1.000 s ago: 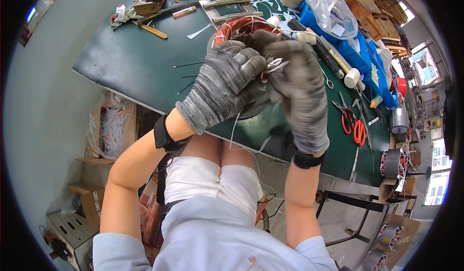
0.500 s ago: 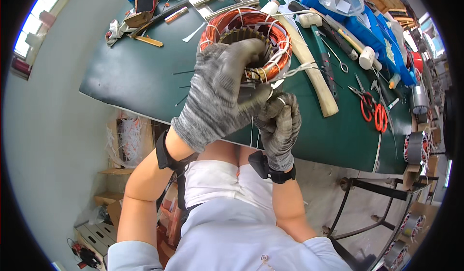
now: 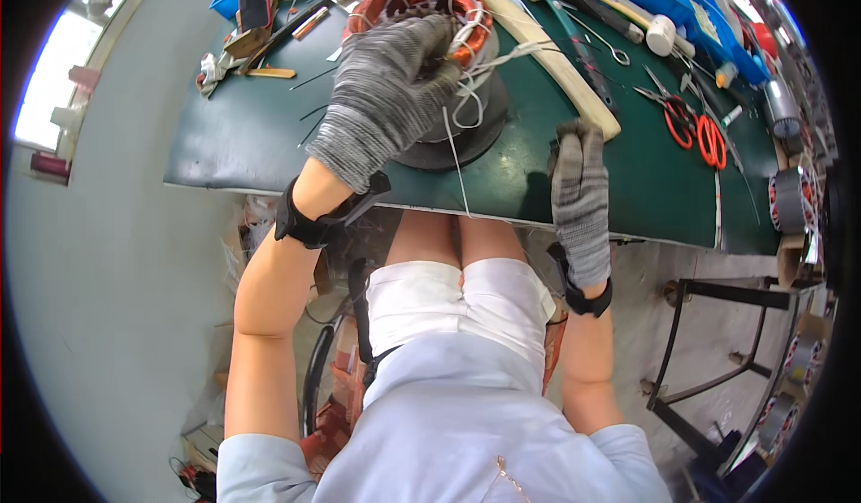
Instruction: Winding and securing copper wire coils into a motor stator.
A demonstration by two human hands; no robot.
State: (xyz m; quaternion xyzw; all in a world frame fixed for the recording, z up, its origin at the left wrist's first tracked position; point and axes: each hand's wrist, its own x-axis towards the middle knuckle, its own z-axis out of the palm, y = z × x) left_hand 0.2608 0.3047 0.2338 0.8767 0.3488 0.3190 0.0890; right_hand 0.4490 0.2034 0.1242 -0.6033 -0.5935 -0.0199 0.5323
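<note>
Green bench (image 3: 646, 189): your left grip (image 3: 381, 91) clasps the copper coil's (image 3: 362, 17) near side; your right grip (image 3: 581, 194), pinch unclear, sits apart, down-right.

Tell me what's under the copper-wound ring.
Under the copper-wound ring, a grey body shows at right, above a round black base on the green table. The gloved left hand covers the body's left side, and the base hides the tabletop beneath it.

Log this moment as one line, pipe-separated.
left hand: gripping copper-wound stator | right hand: apart from stator, nearest wooden bar | white cord: trailing toward green table front edge
</note>
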